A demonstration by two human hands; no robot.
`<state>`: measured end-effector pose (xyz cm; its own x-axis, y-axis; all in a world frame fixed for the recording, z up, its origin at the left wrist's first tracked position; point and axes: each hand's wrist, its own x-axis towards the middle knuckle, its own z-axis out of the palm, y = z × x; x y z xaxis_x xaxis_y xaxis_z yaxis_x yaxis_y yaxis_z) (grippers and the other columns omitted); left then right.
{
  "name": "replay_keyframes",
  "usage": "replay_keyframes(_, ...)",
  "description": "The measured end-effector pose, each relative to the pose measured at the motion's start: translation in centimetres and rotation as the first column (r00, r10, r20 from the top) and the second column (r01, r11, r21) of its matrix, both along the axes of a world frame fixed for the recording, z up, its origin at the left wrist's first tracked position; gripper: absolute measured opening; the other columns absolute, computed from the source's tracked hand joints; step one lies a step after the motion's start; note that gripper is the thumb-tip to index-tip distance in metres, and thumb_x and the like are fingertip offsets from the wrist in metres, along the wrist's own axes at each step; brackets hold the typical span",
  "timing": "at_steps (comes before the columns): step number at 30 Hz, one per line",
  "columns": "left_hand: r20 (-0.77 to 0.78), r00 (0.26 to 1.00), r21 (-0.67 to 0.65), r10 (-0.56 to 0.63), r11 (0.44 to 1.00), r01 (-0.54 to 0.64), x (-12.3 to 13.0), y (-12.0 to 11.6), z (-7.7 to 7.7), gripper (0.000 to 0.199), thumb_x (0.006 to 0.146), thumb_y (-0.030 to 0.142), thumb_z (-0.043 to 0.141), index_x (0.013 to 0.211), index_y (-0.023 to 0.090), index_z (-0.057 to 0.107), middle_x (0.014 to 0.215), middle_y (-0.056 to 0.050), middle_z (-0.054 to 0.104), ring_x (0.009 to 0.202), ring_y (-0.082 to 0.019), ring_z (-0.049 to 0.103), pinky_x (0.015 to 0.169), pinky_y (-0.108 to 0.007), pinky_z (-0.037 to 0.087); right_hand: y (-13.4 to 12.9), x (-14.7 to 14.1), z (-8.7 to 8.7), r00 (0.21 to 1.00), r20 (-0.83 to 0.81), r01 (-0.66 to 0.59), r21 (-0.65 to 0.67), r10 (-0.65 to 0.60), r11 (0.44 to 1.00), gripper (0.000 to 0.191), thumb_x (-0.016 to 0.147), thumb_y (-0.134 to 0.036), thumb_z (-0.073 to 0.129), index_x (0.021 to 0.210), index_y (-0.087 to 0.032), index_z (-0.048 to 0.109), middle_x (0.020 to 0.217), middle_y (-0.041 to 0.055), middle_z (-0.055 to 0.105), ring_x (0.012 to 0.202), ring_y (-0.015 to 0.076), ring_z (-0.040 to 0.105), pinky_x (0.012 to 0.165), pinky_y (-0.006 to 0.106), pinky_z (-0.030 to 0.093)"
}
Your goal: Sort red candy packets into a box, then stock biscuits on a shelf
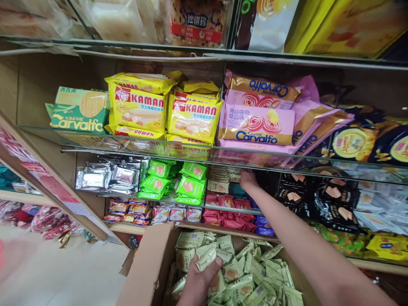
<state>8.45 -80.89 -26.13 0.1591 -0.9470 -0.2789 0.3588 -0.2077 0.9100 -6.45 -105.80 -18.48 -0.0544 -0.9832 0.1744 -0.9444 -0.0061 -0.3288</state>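
Observation:
My left hand (200, 278) is closed around a pale green snack packet (207, 256), thumb on its near side, over an open cardboard box (149, 265). Inside the box lies a loose heap of similar pale green packets (239, 289). My right hand (247, 180) reaches into the lower glass shelf, beside a row of pale upright packets (219, 176). Its fingers are mostly hidden at the end of that row, so whether they grip a packet is unclear.
Bright green packets (193, 178) and silver packets (92, 176) sit left of the row, black packets (334, 191) to its right. Red packets (226, 208) lie below. Just above my right hand runs a glass shelf edge (255, 158), with yellow wafer packs (137, 106) and pink cookie packs (258, 114) on it.

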Motion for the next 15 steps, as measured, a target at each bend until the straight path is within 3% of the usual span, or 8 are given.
replay_keyframes(6,-0.008,1.0,0.013,-0.002,1.0,0.002,-0.2,0.0,-0.1,0.033,0.053,0.042,0.07,0.066,0.015,0.055,0.057,-0.002,0.061,0.064,-0.017,0.055,0.069,-0.028,0.041,-0.9,0.0,-0.5,0.999,0.008,0.042,0.034,-0.043,0.999,0.026,0.076,-0.022,0.056,0.099,-0.011,0.054,0.107,0.0096,0.055,0.096,0.0196,0.053,0.08,0.037,0.043)
replay_keyframes(11,-0.02,1.0,0.006,-0.004,1.0,0.004,-0.3,-0.1,-0.4,0.033,0.054,0.043,0.069,0.067,0.016,0.054,0.058,-0.002,0.061,0.063,-0.017,0.054,0.067,-0.027,0.041,-1.3,0.1,-0.8,0.994,0.085,0.07,0.043,-0.073,0.997,0.032,0.07,-0.016,0.059,0.1,-0.007,0.054,0.106,0.0169,0.056,0.099,0.0237,0.053,0.08,0.028,0.042)
replay_keyframes(15,0.01,1.0,0.027,-0.008,1.0,0.007,-0.3,-0.1,-0.3,0.033,0.053,0.043,0.069,0.066,0.016,0.055,0.057,-0.001,0.06,0.06,-0.016,0.053,0.064,-0.025,0.04,-1.2,0.3,-1.1,0.981,0.168,0.088,0.051,-0.096,0.995,0.037,0.068,-0.014,0.057,0.104,-0.009,0.051,0.103,0.0154,0.058,0.095,0.0229,0.055,0.075,0.024,0.044)
